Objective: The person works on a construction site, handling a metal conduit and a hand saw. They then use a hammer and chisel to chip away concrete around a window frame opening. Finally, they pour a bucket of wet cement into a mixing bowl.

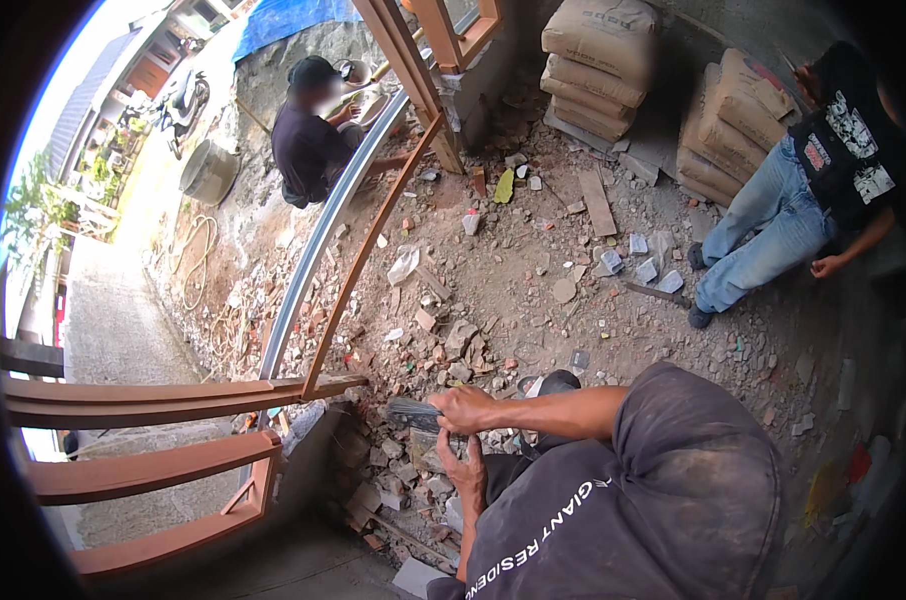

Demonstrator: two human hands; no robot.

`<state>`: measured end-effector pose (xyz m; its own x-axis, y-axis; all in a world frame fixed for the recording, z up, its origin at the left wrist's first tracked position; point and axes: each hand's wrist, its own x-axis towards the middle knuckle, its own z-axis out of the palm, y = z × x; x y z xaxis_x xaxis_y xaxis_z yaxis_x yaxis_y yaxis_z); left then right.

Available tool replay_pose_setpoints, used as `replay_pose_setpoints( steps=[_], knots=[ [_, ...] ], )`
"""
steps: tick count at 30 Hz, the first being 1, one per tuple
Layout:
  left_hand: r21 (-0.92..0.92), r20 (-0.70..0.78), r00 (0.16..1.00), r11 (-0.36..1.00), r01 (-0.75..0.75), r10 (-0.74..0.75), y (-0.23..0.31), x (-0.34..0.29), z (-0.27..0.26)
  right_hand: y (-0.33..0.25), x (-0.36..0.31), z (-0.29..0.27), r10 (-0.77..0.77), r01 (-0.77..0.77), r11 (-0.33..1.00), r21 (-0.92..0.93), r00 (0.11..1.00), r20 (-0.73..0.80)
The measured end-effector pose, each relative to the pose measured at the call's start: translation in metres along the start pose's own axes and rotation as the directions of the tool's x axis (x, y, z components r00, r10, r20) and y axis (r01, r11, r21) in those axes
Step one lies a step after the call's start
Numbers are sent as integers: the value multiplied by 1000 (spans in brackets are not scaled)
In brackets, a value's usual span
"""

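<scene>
My right hand (pixel 463 409) is closed around one end of a bundle of thin dark strands (pixel 410 412), which looks like tie wire and sticks out to the left. Just below it, my left hand (pixel 460 463) is raised with thumb and fingers apart, its tips close to the right hand. Whether they touch the bundle I cannot tell. Beneath both hands lies broken rubble (pixel 433 488).
Brown wooden frames (pixel 183 402) stand to the left. One person (pixel 313 145) crouches beyond them; another (pixel 773 205) stands at right beside stacked paper sacks (pixel 598 60). Rubble and a wooden board (pixel 597 203) lie on the ground. A bucket (pixel 209 172) stands outside.
</scene>
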<state>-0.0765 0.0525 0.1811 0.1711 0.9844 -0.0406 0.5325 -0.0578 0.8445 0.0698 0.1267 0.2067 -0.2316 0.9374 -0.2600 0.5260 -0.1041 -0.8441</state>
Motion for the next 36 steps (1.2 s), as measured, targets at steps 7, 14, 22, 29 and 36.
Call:
replay_pose_setpoints(
  steps=[7, 14, 22, 29, 36],
  knots=[
    [-214, 85, 990, 968, 130, -114, 2, 40, -1, -12, 5, -37, 40, -36, 995, -89, 998, 46],
    [-648, 230, 938, 678, 347, -260, -10, 94, -3, -11, 42, -17, -53, 44, 995, -92, 993, -101],
    [-797, 396, 874, 367, 480, -282, -16, 145, -30, -39, 85, -10, -86, 76, 978, -192, 995, -45],
    [-793, 509, 826, 239, 560, -243, 11, 183, -38, -55, 107, -43, -102, 97, 970, -221, 995, -11],
    [-820, 470, 818, 178, 544, -332, 29, 232, 2, -19, 136, -90, -274, 263, 927, -267, 962, 0]
  ],
)
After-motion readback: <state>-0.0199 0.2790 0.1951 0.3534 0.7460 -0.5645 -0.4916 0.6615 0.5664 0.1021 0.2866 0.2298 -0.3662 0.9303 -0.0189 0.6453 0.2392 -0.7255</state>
